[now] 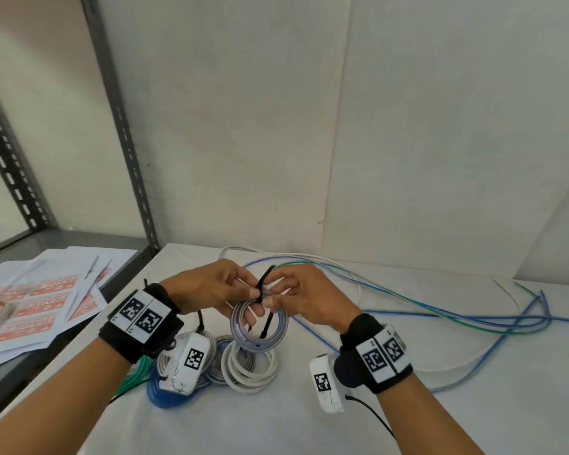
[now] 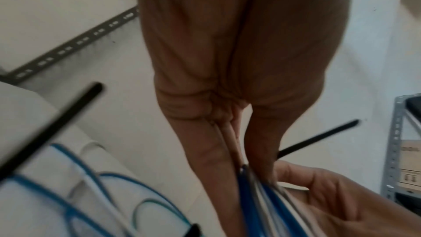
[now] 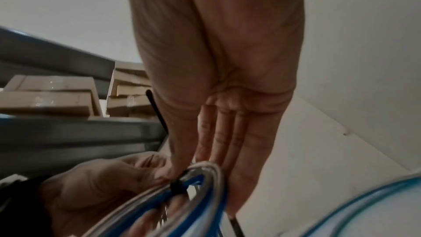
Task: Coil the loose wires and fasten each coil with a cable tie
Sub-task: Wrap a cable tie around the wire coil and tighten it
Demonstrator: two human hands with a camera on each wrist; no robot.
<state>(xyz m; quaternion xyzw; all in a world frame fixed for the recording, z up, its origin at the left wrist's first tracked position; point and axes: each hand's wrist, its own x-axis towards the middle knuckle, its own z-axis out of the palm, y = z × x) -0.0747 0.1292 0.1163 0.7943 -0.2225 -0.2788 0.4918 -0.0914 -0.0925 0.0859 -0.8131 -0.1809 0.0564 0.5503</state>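
While both hands meet above the table (image 1: pixel 309 418), findings are as follows.
Left hand (image 1: pixel 211 285): fingers curled round the blue-and-white coil (image 1: pixel 259 326), gripping its upper rim.
Right hand (image 1: pixel 304 295): thumb and fingers pinching the same coil at the black cable tie (image 1: pixel 264 284).
Coil position: held upright, clear of the table, above the finished coils (image 1: pixel 247 367).
Cable tie: wrapped over the coil's top; one end sticks up, the other hangs down.
Loose wires (image 1: pixel 440 310): blue, green and white, spread on the table to the right.
Shelf (image 1: pixel 0 385), left: printed label sheets (image 1: pixel 43 300).
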